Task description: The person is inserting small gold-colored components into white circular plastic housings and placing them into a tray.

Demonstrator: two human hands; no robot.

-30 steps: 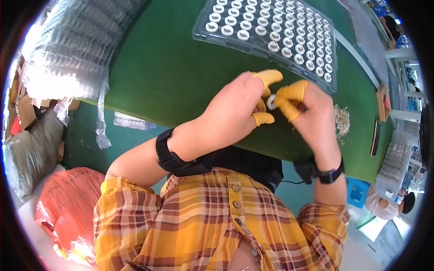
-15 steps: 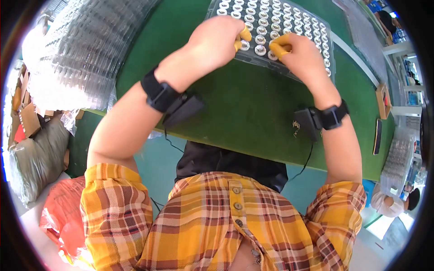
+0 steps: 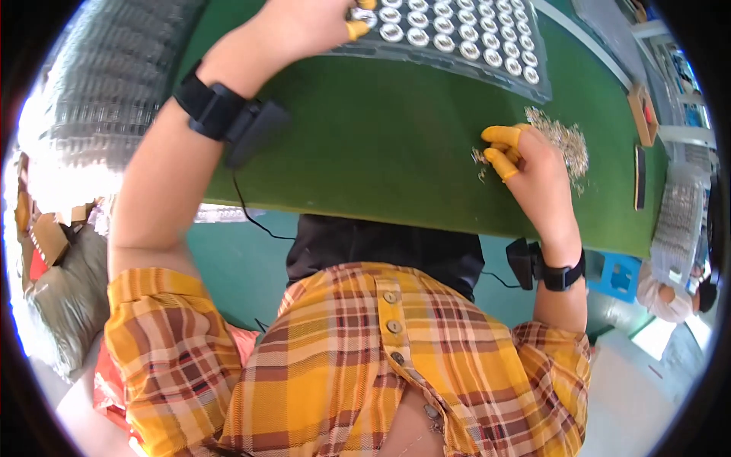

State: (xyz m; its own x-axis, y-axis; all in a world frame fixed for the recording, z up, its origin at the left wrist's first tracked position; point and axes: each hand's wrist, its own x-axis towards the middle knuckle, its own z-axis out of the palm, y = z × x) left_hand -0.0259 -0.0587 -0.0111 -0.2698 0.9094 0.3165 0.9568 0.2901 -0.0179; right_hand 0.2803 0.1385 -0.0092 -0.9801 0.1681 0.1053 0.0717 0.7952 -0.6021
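Observation:
My left hand (image 3: 312, 24), with yellow finger covers, is at the near left corner of a clear plastic tray (image 3: 449, 62) holding rows of round white-and-silver parts (image 3: 443, 43). Its thumb and finger close around one round part (image 3: 363, 16); whether that part is lifted from its seat I cannot tell. Lower and to the right, my right hand (image 3: 531, 156) rests over the green table. Its yellow-covered thumb and forefinger stand apart beside a few small metal pieces (image 3: 480, 157), and nothing shows between them. A heap of the same small metal pieces (image 3: 567, 141) lies just beyond that hand.
Tall stacks of clear plastic trays (image 3: 114, 99) rise at the left. A small wooden box (image 3: 643, 114) and a dark bar (image 3: 640, 177) lie near the table's right edge. Black straps with devices and cables sit on both wrists. A blue stool (image 3: 615, 276) stands right.
My right hand has left the tray and moved down toward the small metal pieces. The view has shifted, so the tray sits higher; my left hand stays at its near side.

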